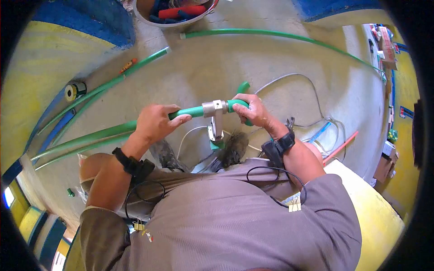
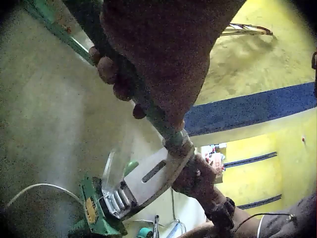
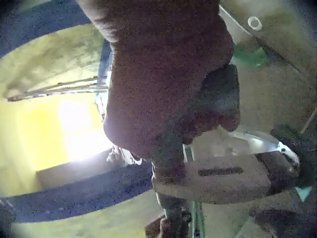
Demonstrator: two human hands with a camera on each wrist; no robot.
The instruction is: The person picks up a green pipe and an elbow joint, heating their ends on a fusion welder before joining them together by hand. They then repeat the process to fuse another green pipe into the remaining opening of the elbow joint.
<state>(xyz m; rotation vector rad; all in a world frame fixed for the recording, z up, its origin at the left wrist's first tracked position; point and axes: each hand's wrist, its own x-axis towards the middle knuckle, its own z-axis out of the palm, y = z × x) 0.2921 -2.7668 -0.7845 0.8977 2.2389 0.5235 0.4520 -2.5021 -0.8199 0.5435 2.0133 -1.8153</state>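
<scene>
In the head view the left hand grips a long green pipe near its end. The right hand is curled round a curved green fitting. Between the hands, pipe and fitting meet the metal sockets of a heating tool, whose flat metal plate runs down to a green body. The left wrist view shows the plate and green body beyond the left hand. In the right wrist view the right hand covers much of the fitting, beside the plate.
More green pipes lie on the floor at the left, another across the far side. A bucket stands at the top, a tape roll at the left. A grey cable loops at the right, near a red pipe.
</scene>
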